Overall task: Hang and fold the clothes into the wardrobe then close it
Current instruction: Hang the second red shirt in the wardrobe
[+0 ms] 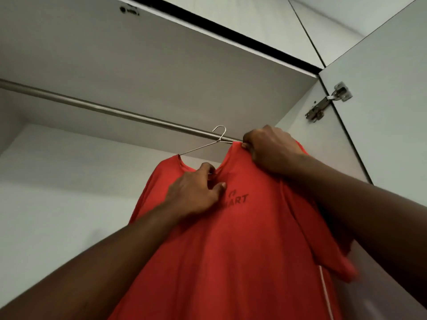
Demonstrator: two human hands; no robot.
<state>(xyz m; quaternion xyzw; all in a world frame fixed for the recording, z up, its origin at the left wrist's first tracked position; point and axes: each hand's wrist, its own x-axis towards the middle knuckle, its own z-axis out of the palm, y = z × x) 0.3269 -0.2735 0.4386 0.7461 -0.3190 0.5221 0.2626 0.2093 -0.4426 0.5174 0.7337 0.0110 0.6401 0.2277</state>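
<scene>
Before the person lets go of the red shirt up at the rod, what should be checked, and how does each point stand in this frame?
1. Hook of the hanger over the rod: cannot tell; it shows at the rod's top edge.
2. One hanger arm inside the collar of the red shirt: ok.
3. Other shoulder seated on the hanger: cannot tell; the right hand grips the cloth there.
4. Collar steadied: ok; the left hand pinches the neckline.
5. Rod free beside the hook: ok; bare towards the left.
6. The door out of the way: ok; swung open.
</scene>
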